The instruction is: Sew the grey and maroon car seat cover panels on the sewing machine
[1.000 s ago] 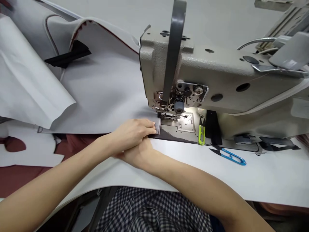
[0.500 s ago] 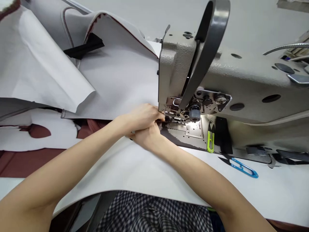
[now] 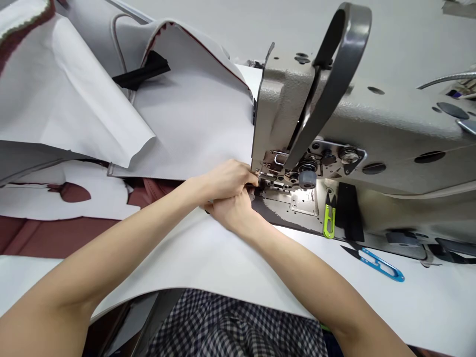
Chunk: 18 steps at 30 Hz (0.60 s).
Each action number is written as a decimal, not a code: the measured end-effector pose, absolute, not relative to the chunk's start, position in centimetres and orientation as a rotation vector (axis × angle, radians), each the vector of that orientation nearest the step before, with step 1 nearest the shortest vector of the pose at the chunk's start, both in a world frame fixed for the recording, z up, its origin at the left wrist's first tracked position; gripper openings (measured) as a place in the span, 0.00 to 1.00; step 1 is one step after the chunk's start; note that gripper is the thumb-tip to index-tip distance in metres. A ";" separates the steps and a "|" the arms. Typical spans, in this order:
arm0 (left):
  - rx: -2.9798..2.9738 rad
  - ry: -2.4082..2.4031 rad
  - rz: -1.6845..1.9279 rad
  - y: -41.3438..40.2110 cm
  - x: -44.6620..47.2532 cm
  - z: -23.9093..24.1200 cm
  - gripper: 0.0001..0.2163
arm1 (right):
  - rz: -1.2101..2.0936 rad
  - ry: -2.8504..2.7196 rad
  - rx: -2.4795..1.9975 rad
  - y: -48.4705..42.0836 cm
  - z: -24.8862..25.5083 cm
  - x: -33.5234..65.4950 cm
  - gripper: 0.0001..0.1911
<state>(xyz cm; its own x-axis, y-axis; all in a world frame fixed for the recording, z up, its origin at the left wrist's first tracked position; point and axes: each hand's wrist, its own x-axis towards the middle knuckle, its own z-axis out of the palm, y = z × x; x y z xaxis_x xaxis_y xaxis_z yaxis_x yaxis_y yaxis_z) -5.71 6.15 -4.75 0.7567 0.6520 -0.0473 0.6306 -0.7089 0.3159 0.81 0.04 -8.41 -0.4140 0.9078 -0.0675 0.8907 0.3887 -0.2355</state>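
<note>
A large padded fabric piece (image 3: 193, 134), pale grey on its back with maroon layers (image 3: 148, 191) beneath, runs up to the head of a sewing machine (image 3: 290, 124). My left hand (image 3: 232, 178) is closed at the fabric's near edge, its fingers curled beside the needle area. Just below and touching it, my right hand (image 3: 236, 208) is bent toward the left. The right hand's fingers are mostly hidden under the left hand and forearm. The needle and the exact spot where the fabric meets the presser foot are hard to make out.
Green thread snips (image 3: 329, 218) lie beside the lit needle plate (image 3: 305, 201). Blue thread snips (image 3: 381, 264) rest on the white table (image 3: 427, 302) to the right. A black strip (image 3: 349, 213) stands between them. Folded fabric (image 3: 92, 94) heaps up at the left.
The view has shifted a little, so the machine and snips appear farther right. Both hands stay together by the needle area, with hardly any change in their pose.
</note>
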 end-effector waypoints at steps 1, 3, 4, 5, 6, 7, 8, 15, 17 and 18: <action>2.661 0.955 0.021 6.0 -5.7 -4.7 0.20 | 0.346 -2.551 -1.645 -0.1 -8.5 0.8 0.30; 2.704 0.903 -0.066 5.7 -5.8 -4.6 0.22 | 0.309 -2.546 -1.612 -0.3 -8.8 0.7 0.28; 2.724 0.899 -0.059 5.6 -5.8 -4.5 0.23 | 0.287 -2.547 -1.602 -0.4 -9.0 0.7 0.28; 2.744 0.894 -0.055 5.6 -5.9 -4.5 0.23 | 0.271 -2.550 -1.599 -0.4 -9.2 0.7 0.28; 2.764 0.891 -0.057 5.6 -5.9 -4.4 0.24 | 0.259 -2.548 -1.598 -0.5 -9.3 0.7 0.29; 2.782 0.892 -0.067 5.6 -5.9 -4.3 0.25 | 0.250 -2.539 -1.601 -0.5 -9.3 0.8 0.29; 2.796 0.898 -0.079 5.7 -5.9 -4.1 0.25 | 0.246 -2.523 -1.603 -0.5 -9.3 0.8 0.30; 2.917 1.059 0.100 6.4 -6.3 -4.4 0.16 | 0.300 -2.619 -1.045 -1.4 -8.5 0.5 0.19; 2.925 1.151 0.188 6.3 -6.5 -5.4 0.17 | 0.286 -2.697 -0.727 -1.9 -8.4 0.1 0.20; 2.887 1.174 0.229 6.1 -6.6 -5.9 0.19 | 0.264 -2.701 -0.574 -2.1 -8.4 -0.1 0.21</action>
<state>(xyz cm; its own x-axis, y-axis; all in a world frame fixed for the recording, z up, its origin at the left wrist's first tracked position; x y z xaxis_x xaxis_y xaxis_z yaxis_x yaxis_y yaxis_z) -6.59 6.13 -5.89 0.7069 0.6954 0.1295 0.6930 -0.7175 0.0703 -0.06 -2.07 -8.39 -0.8502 0.4238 0.3123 0.3553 0.8997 -0.2535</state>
